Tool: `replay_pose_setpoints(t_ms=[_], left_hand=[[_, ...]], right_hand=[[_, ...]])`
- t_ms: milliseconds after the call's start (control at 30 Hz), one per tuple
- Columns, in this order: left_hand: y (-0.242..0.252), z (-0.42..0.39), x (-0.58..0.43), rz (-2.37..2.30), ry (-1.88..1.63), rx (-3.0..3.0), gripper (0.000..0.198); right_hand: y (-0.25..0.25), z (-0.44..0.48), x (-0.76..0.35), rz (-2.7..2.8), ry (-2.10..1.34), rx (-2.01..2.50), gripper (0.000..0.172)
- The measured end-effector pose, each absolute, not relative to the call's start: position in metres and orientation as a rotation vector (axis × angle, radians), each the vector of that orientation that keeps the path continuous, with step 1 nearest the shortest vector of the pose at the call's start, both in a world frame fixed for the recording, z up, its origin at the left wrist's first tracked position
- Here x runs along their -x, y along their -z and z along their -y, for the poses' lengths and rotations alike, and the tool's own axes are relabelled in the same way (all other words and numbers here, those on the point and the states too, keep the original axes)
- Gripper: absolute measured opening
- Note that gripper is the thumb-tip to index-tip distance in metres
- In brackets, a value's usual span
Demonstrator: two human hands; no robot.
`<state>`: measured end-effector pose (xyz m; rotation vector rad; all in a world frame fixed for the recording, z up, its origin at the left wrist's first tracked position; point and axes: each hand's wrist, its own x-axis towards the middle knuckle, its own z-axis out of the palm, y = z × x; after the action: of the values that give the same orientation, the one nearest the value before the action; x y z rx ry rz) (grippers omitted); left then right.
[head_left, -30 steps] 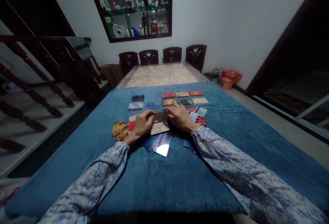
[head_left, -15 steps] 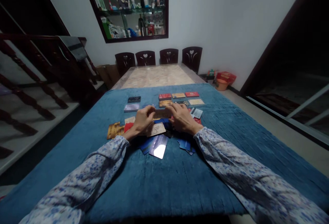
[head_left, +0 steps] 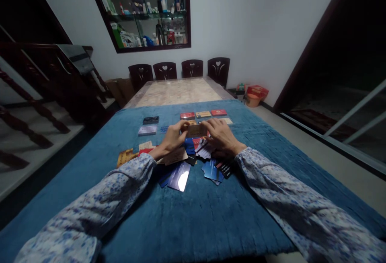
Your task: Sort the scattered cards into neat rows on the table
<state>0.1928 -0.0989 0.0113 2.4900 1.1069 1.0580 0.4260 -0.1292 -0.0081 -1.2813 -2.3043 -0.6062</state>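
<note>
Between my two hands a brownish-gold card (head_left: 196, 130) is held upright on edge, just above the table. My left hand (head_left: 172, 137) pinches its left end and my right hand (head_left: 222, 136) grips its right end. Whether it is one card or a small stack, I cannot tell. Beneath and around my wrists lies a loose heap of plastic cards, with a silvery-purple card (head_left: 180, 176), a blue card (head_left: 212, 170), a black card (head_left: 226, 169) and a gold card (head_left: 125, 157). Part of the heap is hidden by my hands and sleeves.
Beyond my hands sit neat card stacks: a black stack (head_left: 150, 120), a lilac stack (head_left: 147, 130), and red stacks (head_left: 187, 116) beside a yellow stack (head_left: 203, 114). A blue cloth (head_left: 193, 222) covers the near table. Dark chairs (head_left: 164, 70) stand at the far end.
The view has shifted slightly. My right hand has moved a little right and away from the heap, uncovering white, red and black cards. Both hands still hold the brownish-gold card.
</note>
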Motion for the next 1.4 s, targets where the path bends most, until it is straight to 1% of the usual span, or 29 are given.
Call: replay_pose_setpoints(t_ms=[133,300,533,800,1100,1233,1300,1400], left_hand=[[-0.011,0.093,-0.205,-1.019,-1.025,-2.628,0.032],[-0.011,0.082,-0.221,-0.932,-0.927,-2.843,0.035],[-0.012,0.071,-0.246,-0.969,-0.823,-2.987,0.041],[-0.012,0.057,-0.271,-0.964,-0.715,-3.093,0.028],[-0.011,0.033,-0.299,-1.012,-0.511,-3.082,0.025],[-0.007,0.021,-0.310,-1.010,-0.417,-3.092,0.017],[-0.005,0.015,-0.316,-0.989,-0.389,-3.082,0.017],[-0.001,0.006,-0.325,-0.978,-0.375,-3.055,0.018]], right_hand=[[0.007,0.127,-0.444,2.263,0.650,1.285,0.046],[0.007,0.122,-0.462,2.233,0.715,1.295,0.038],[0.005,0.115,-0.486,2.250,0.703,1.272,0.035],[0.008,0.097,-0.513,2.307,0.617,1.257,0.036],[0.016,0.071,-0.547,2.366,0.406,1.268,0.040],[0.024,0.057,-0.559,2.357,0.341,1.276,0.033],[0.028,0.052,-0.563,2.354,0.313,1.282,0.030],[0.033,0.042,-0.569,2.348,0.265,1.303,0.030]])
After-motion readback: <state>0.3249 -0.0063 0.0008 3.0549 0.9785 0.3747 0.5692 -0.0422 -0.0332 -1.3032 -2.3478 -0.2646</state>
